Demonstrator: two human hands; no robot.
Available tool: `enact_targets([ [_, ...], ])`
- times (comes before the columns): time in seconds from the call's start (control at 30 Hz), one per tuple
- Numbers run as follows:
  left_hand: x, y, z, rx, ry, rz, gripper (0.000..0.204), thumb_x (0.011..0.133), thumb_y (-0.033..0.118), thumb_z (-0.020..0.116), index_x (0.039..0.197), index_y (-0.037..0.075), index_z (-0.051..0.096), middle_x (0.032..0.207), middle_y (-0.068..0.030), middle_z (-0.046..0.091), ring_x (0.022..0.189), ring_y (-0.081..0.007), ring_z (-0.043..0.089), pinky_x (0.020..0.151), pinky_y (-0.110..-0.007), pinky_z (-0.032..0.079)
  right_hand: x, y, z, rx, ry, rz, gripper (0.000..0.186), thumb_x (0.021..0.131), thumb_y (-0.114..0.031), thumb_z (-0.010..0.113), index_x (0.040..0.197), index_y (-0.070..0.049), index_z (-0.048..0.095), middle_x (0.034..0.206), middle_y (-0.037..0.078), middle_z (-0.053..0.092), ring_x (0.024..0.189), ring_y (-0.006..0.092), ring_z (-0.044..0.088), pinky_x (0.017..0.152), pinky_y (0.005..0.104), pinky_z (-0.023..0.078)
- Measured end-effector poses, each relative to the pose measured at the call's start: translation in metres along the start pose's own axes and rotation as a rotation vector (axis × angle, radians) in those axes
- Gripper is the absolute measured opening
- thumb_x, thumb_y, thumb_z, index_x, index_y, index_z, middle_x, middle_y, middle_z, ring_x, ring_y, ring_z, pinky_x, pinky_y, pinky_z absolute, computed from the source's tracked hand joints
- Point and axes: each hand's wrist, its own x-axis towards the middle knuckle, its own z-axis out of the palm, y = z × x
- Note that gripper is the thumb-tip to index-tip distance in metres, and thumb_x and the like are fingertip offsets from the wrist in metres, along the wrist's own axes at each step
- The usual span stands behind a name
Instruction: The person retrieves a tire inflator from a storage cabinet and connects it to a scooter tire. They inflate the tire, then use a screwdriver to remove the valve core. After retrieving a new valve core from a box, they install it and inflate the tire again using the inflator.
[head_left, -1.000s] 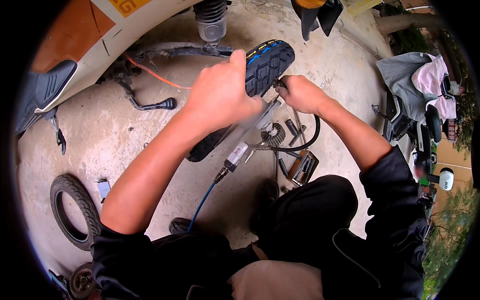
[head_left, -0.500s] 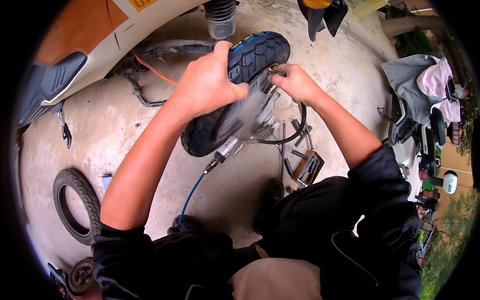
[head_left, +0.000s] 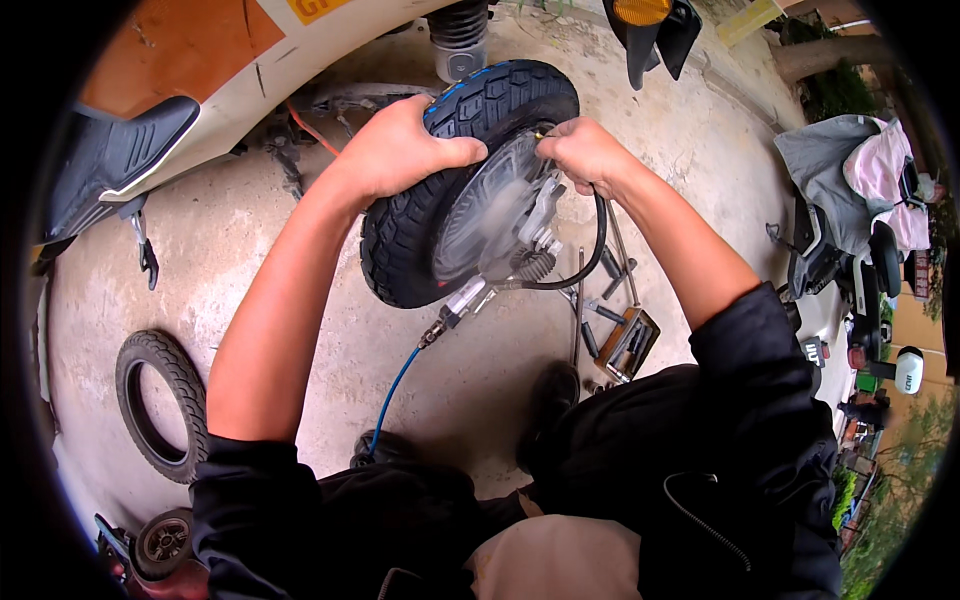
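I have my left hand (head_left: pixel 405 150) gripping the wheel (head_left: pixel 400 250) at its upper left, thumb spread wide, far fingertips hidden; wheel is tilted over mid floor (head_left: pixel 690 190), centre blurred, can't tell if it touches down. My right hand (head_left: pixel 583 155) is closed in a pinch on the black hose (head_left: pixel 603 225) at the rim, tip hidden, hose looping back to the air gun (head_left: pixel 465 300), blue hose (head_left: pixel 397 385) below. Tool box (head_left: pixel 646 350) sits right of the wheel, spare tyre (head_left: pixel 193 400) near the floor's left edge.
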Motion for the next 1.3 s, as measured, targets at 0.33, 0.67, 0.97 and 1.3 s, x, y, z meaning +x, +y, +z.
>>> enact_targets([
  [0.33, -0.014, -0.021, 0.011, -0.11, 0.285, 0.084, 0.072, 0.08, 0.052, 0.07, 0.118, -0.008, 0.057, 0.113, -0.0191, 0.064, 0.103, -0.0226, 0.061, 0.092, -0.031, 0.046, 0.01, 0.005, -0.005, 0.35, -0.159, 0.195, 0.025, 0.099, -0.021, 0.036, 0.103, 0.0, 0.048, 0.05, -0.005, 0.032, 0.034, 0.0063, 0.024, 0.033, 0.0258, 0.022],
  [0.67, -0.152, -0.203, 0.106, 0.319, -0.425, -0.504, 0.084, 0.078, 0.054, 0.069, 0.126, -0.012, 0.048, 0.12, -0.0262, 0.059, 0.113, -0.0333, 0.057, 0.096, -0.035, 0.044, 0.007, 0.004, -0.003, 0.283, -0.168, 0.138, 0.02, 0.097, -0.019, 0.039, 0.093, -0.002, 0.049, 0.053, -0.004, 0.034, 0.037, 0.005, 0.024, 0.033, 0.0246, 0.023],
  [0.97, -0.107, -0.202, 0.175, -0.124, -0.394, -0.604, 0.072, 0.075, 0.053, 0.074, 0.114, -0.005, 0.058, 0.097, -0.0101, 0.063, 0.088, -0.0156, 0.058, 0.077, -0.03, 0.046, 0.006, 0.002, 0.0, 0.258, -0.136, 0.134, 0.023, 0.099, -0.021, 0.038, 0.099, 0.0, 0.049, 0.051, -0.005, 0.031, 0.034, 0.005, 0.023, 0.032, 0.0245, 0.021],
  [1.3, -0.111, -0.2, 0.175, -0.014, -0.301, -0.501, 0.071, 0.069, 0.054, 0.076, 0.101, -0.007, 0.058, 0.079, -0.0139, 0.064, 0.069, -0.0211, 0.061, 0.065, -0.032, 0.049, 0.004, 0.003, -0.003, 0.244, -0.162, 0.124, 0.025, 0.098, -0.022, 0.037, 0.098, 0.0, 0.049, 0.05, -0.005, 0.03, 0.035, 0.0063, 0.022, 0.033, 0.0256, 0.021],
])
